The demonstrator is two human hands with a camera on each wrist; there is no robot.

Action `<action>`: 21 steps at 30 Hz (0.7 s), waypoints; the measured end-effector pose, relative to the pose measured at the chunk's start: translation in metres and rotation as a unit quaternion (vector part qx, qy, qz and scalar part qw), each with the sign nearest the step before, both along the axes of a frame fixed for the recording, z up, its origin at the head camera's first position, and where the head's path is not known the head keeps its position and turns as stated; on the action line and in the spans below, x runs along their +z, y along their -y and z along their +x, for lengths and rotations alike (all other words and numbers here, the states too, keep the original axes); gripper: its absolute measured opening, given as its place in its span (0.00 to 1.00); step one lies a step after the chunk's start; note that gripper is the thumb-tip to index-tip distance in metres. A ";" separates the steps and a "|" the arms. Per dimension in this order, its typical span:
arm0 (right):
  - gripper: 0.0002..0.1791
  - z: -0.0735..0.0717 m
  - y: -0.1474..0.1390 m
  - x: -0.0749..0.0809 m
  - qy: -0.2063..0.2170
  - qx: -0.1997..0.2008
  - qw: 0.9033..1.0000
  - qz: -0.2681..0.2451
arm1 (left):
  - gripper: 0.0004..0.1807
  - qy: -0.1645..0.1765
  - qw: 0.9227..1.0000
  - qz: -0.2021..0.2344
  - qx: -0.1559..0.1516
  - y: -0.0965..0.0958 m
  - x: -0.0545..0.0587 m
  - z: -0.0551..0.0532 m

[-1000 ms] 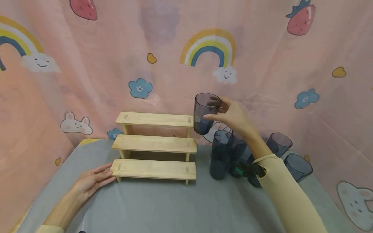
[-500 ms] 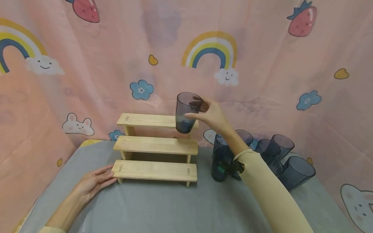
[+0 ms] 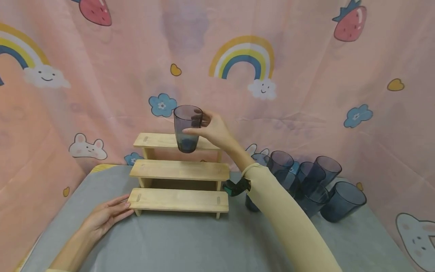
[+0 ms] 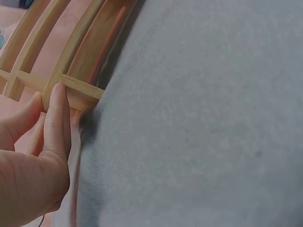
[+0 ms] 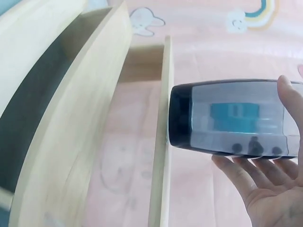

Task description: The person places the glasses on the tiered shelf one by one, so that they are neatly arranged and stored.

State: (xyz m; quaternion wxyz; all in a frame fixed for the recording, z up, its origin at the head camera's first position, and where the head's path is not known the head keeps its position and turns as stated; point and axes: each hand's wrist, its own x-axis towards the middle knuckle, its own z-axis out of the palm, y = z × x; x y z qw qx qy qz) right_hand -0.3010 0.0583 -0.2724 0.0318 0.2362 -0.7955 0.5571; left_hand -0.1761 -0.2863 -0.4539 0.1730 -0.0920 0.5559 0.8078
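My right hand point(image 3: 215, 128) grips a smoky purple-grey tumbler point(image 3: 186, 138), thumb on one side and fingers on the other. It is upright at the top step of a pale wooden three-step stand point(image 3: 180, 170). In the right wrist view the base of the tumbler point(image 5: 236, 120) is right by the top board point(image 5: 163, 137); whether they touch I cannot tell. At the stand's lower left end, my left hand point(image 3: 102, 219) pinches the corner of the bottom board. The left wrist view shows the thumb point(image 4: 23, 118) and fingers either side of that board end.
Several more smoky tumblers point(image 3: 344, 202) stand close together on the right of the grey-covered table point(image 3: 176, 245), partly behind my right sleeve point(image 3: 285, 219). A pink printed curtain point(image 3: 306, 75) hangs close behind the stand.
My right hand has carried the tumbler left, from the right end of the stand to above the middle of its top step. The left hand has stayed at the bottom board.
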 end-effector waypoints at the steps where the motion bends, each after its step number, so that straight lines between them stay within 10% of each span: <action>1: 0.42 -0.001 0.006 0.001 0.000 0.004 1.000 -0.003 | 0.44 0.000 1.000 0.001 -0.001 0.000 0.000 0.000; 7: 0.45 -0.008 0.043 0.003 0.000 0.019 1.000 -0.023 | 0.44 -0.002 1.000 0.011 -0.008 0.001 -0.002 0.002; 16: 0.48 -0.016 0.099 0.008 -0.003 -0.020 1.000 0.008 | 0.16 -0.003 0.999 0.036 -0.005 0.006 -0.005 0.002; 21: 0.51 -0.020 0.112 0.006 0.008 -0.037 0.998 0.040 | 0.29 -0.007 1.000 0.018 -0.010 0.003 -0.004 -0.001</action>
